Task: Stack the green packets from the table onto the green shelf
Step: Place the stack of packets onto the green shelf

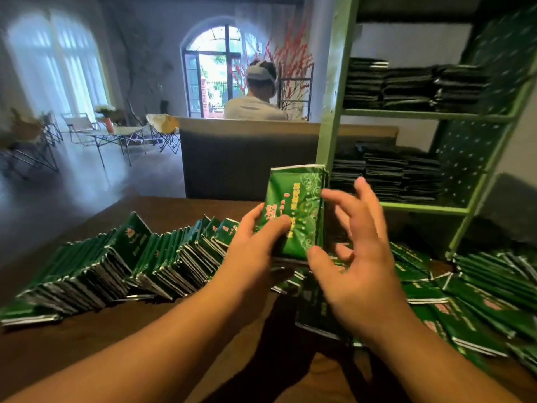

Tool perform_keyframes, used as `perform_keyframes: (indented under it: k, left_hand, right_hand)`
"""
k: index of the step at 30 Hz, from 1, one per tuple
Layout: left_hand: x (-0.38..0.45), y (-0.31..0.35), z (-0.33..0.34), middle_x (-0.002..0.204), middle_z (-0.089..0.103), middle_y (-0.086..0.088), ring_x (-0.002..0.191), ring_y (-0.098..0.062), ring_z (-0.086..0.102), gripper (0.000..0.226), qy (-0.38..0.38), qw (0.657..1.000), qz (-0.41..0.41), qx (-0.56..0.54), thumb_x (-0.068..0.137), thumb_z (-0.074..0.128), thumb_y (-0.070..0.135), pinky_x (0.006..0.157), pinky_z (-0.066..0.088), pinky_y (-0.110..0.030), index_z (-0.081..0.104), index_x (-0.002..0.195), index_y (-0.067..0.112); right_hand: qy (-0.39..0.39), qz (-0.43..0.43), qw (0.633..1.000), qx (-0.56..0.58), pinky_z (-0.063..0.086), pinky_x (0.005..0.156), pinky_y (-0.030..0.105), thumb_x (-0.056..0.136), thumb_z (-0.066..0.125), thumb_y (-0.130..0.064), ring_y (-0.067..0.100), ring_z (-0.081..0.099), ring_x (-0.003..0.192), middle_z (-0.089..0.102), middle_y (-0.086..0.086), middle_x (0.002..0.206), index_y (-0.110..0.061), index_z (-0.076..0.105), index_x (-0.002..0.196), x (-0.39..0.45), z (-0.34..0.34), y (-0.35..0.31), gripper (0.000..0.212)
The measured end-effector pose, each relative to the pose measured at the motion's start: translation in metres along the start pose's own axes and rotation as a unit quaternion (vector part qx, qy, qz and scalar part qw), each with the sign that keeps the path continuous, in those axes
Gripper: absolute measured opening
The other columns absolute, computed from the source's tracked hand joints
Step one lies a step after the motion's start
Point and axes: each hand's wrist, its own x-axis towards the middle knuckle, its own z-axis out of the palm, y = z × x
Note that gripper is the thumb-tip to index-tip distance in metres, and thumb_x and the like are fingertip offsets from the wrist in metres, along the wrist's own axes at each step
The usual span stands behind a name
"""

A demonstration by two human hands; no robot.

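My left hand [255, 239] grips an upright bundle of green packets [299, 207] by its lower left side, above the table. Just right of the bundle, my right hand [357, 251] hovers with fingers spread and holds nothing. A long leaning row of green packets [122, 263] runs across the brown table [87, 353] to the left. More packets [479, 298] lie scattered at the right. The green shelf [334, 117] stands on the table at the right, with dark stacks of packets on its middle level [406, 85] and lower level [389, 175].
A grey partition [247, 158] stands behind the table, and a person [258, 94] sits beyond it facing away. Folding chairs and a small table [116, 132] stand at the far left near tall windows. The shelf's foot [453, 251] rests among the packets at the right.
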Motion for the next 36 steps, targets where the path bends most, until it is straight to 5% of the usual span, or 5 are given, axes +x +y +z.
perform_keyframes:
  k: [4, 7, 11, 23, 36]
  left_hand:
    - [-0.006, 0.026, 0.029, 0.101, 0.071, -0.013, 0.079, -0.018, 0.066, 0.037, -0.013, 1.000, -0.019, 0.016, 0.087, 0.065, 0.039, 0.064, 0.045, -0.030, 0.063, 0.121, 0.023]
    - [-0.007, 0.047, 0.050, 0.104, 0.070, -0.017, 0.080, -0.020, 0.064, 0.054, -0.024, 0.998, -0.041, 0.049, 0.075, 0.067, 0.046, 0.061, 0.046, -0.030, 0.065, 0.123, 0.020]
    - [-0.001, 0.072, 0.077, 0.072, 0.068, -0.003, 0.053, -0.014, 0.065, 0.028, -0.079, 0.990, -0.117, 0.019, 0.092, 0.061, 0.039, 0.046, 0.045, -0.020, 0.069, 0.108, 0.018]
    - [0.022, 0.162, 0.133, 0.062, 0.069, -0.005, 0.044, -0.017, 0.065, 0.027, -0.110, 0.983, -0.140, 0.034, 0.092, 0.063, 0.038, 0.058, 0.041, -0.030, 0.073, 0.085, 0.014]
    - [0.064, 0.249, 0.158, 0.120, 0.072, -0.016, 0.108, -0.034, 0.068, 0.051, -0.150, 0.988, 0.017, 0.030, 0.095, 0.046, 0.056, 0.088, 0.050, -0.044, 0.062, 0.127, 0.021]
  right_hand:
    - [-0.123, -0.142, 0.972, -0.144, 0.033, 0.102, 0.002, 0.071, 0.075, -0.001, -0.004, 0.019, 0.144, -0.017, -0.010, 0.168, -0.054, 0.034, 0.141, -0.003, -0.032, -0.003, 0.097]
    - [-0.094, -0.170, 0.947, -0.255, 0.061, 0.087, 0.040, 0.066, 0.080, 0.010, 0.007, 0.017, 0.148, -0.022, -0.002, 0.168, -0.050, 0.026, 0.144, 0.014, -0.051, -0.006, 0.113]
    - [-0.011, -0.275, 0.893, -0.356, 0.057, 0.083, 0.054, 0.081, 0.073, -0.001, 0.043, 0.031, 0.146, 0.005, 0.016, 0.168, -0.033, 0.036, 0.143, 0.039, -0.080, -0.017, 0.078]
    - [0.024, -0.358, 0.781, -0.511, 0.061, 0.056, 0.039, 0.089, 0.048, -0.004, 0.039, 0.053, 0.115, 0.055, 0.020, 0.126, -0.010, 0.036, 0.152, 0.115, -0.118, -0.067, 0.065]
    - [0.202, -0.328, 0.823, -0.418, 0.059, 0.077, 0.044, 0.076, 0.080, -0.012, 0.039, 0.055, 0.110, 0.053, 0.021, 0.127, -0.007, 0.052, 0.135, 0.241, -0.175, -0.105, 0.066]
